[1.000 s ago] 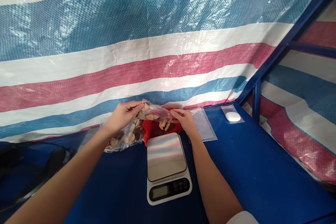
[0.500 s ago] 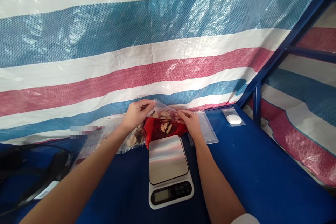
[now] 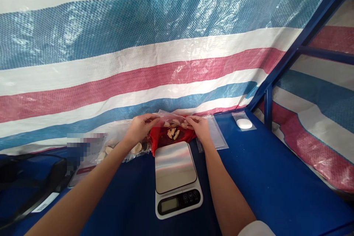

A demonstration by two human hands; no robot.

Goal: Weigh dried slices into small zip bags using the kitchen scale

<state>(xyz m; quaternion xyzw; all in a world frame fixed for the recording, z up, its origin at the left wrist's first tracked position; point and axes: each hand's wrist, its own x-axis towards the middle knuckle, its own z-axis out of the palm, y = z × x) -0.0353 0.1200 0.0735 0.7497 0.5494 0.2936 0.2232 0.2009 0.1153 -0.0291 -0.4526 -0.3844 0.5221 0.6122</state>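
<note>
My left hand (image 3: pixel 141 128) and my right hand (image 3: pixel 199 127) pinch opposite ends of a clear plastic bag (image 3: pixel 163 113), stretched between them. Pale and brown dried slices show through its film. Just below lies a red plastic bag (image 3: pixel 156 142), spread open, with more dried slices (image 3: pixel 173 133) in it. In front of the red bag stands a white kitchen scale (image 3: pixel 176 169) with a bare metal plate and a blank-looking display. Filled clear bags (image 3: pixel 136 149) of similar slices rest beside my left wrist, partly hidden by my forearm.
Flat clear bags (image 3: pixel 218 132) lie right of my right hand. Farther right, a smooth white oval object (image 3: pixel 244 123) sits on a small clear bag. Black straps or cables (image 3: pixel 47 180) are at the left. Striped sheeting (image 3: pixel 166 51) and a blue frame (image 3: pixel 282 66) border the blue table (image 3: pixel 265 177).
My left hand and the clear bag have come down a little toward the red bag. Both hands keep their pinch, and the view has shifted slightly.
</note>
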